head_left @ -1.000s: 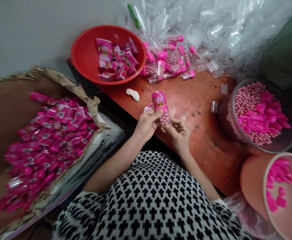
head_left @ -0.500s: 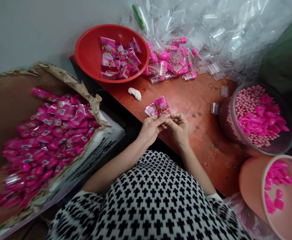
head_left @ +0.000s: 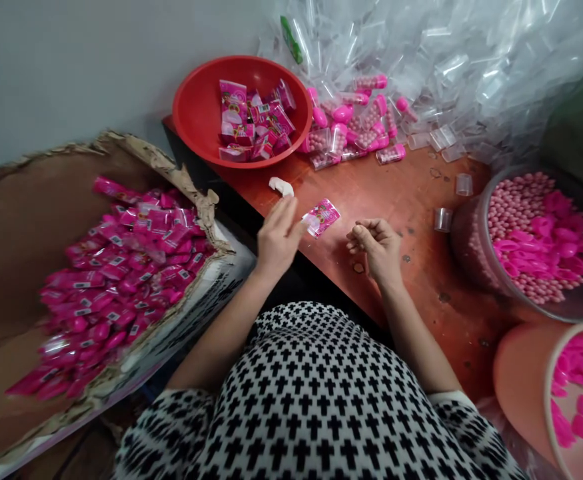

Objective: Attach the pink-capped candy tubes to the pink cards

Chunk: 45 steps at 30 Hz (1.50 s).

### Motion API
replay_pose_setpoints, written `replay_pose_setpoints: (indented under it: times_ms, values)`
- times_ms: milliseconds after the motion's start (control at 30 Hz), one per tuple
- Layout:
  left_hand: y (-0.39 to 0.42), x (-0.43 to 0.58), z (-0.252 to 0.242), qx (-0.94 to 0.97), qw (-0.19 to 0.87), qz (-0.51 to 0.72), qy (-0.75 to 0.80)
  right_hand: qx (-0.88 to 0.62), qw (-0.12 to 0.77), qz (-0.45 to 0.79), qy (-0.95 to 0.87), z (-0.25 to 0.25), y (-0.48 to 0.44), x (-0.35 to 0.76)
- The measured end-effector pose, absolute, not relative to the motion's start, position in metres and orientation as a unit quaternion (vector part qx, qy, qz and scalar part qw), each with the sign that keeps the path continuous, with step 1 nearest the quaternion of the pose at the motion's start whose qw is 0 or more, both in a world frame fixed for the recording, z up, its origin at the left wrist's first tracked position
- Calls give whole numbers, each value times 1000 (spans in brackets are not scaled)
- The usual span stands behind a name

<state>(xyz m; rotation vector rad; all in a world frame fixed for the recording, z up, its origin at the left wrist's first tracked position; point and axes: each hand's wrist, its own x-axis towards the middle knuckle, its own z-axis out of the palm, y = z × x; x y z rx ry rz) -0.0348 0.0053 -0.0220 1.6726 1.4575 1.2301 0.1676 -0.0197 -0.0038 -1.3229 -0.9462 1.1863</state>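
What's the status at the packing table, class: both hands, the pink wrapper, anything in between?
Left hand open, fingertips at pink wrapper. Right hand loosely curled, holds nothing visible. Wrapper flat on red table. Nothing lies between.

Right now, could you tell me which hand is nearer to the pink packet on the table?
Left. The left hand has its fingertips at the pink packet; the right hand is curled apart, to the packet's right.
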Motion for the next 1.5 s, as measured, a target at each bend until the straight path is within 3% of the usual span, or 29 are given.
replay_pose_setpoints:
  times_ms: [100, 200, 400, 667, 867, 1033, 1133, 1333, 1500]
  values:
    - [23, -11, -44, 740, 223, 328, 544, -565, 509, 510, -402, -5, -26, 163]
    - [29, -3, -53, 736, 236, 332, 542, -581, 486, 515, -401, -5, -30, 162]
    - [24, 0, -52, 599, 372, 466, 535, -581, 501, 498, -404, -17, -12, 156]
    - [5, 5, -19, 452, 490, 534, 520, -497, 551, 561, -366, -16, 22, 144]
    - [11, -6, -11, 283, 727, 436, 448, -468, 472, 630, -401, -3, 30, 158]
    - [14, -3, -9, 291, 753, 386, 445, -456, 369, 648, -487, -2, 37, 168]
    - [13, 0, -9, 287, 743, 378, 471, -489, 316, 575, -575, 1, 52, 185]
    - [5, 4, -12, 203, 735, 418, 494, -748, 235, 152, -602, 12, 112, 236]
    - [6, 5, -10, 135, 731, 445, 499, -846, 166, 96, -497, 9, 160, 253]
